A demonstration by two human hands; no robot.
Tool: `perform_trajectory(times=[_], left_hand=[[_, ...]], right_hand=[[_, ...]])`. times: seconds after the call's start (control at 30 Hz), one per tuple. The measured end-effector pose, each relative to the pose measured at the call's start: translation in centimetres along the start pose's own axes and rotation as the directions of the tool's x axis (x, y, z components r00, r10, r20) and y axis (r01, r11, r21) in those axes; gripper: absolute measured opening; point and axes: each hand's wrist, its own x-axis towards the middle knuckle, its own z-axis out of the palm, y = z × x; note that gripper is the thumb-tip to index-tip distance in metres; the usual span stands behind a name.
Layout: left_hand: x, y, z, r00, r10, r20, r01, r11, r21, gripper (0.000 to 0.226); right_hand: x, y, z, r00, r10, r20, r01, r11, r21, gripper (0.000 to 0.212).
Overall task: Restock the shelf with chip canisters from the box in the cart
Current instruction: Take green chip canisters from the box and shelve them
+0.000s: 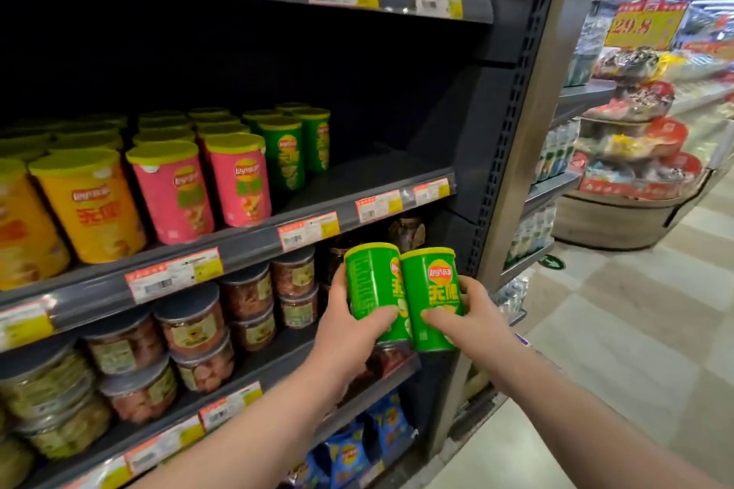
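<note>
Left hand (pixel 344 324) clamped on a green canister (pixel 373 282), right hand (pixel 466 320) clamped on a second green canister (pixel 433 300). Both upright, touching side by side, held below the front edge of the shelf (pixel 377 175), whose right end is bare beside green cans (pixel 296 147).

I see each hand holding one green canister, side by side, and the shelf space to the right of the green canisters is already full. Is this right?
Not quite. The head view shows the left hand and right hand each holding one green canister, side by side. But the shelf space to the right of the shelved green canisters is empty, not full.
</note>
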Motion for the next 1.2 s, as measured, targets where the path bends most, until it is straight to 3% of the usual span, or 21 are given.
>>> perform_trajectory(times=[0.4, 0.6, 0.77, 0.97, 1.2], left_hand=[[5.0, 1.8, -2.8, 0.976, -0.007, -0.219, -0.011, 0.997, -0.081, 0.088], [7.2, 3.4, -2.3, 0.953, 0.016, -0.304, -0.060, 0.989, -0.138, 0.094], [8.6, 4.1, -1.8, 0.922, 0.001, -0.388, -0.077, 0.980, -0.181, 0.092], [9.2, 4.7, -1.6, 0.880, 0.007, -0.474, -0.093, 0.983, -0.157, 0.089], [9.5, 5.3, -1.7, 0.841, 0.020, -0.541, -0.098, 0.988, -0.116, 0.081]], right_hand=[[10.2, -6.7, 2.3, 0.968, -0.189, 0.168, 0.177, 0.981, 0.081, 0.064], [16.9, -11.5, 3.3, 0.930, -0.312, 0.193, 0.312, 0.950, 0.033, 0.081], [20.7, -13.8, 4.6, 0.901, -0.352, 0.252, 0.362, 0.932, 0.008, 0.049], [24.3, -14.2, 6.9, 0.863, -0.390, 0.321, 0.407, 0.913, 0.016, 0.075], [27.0, -14.0, 9.5, 0.865, -0.368, 0.341, 0.414, 0.907, -0.071, 0.072]])
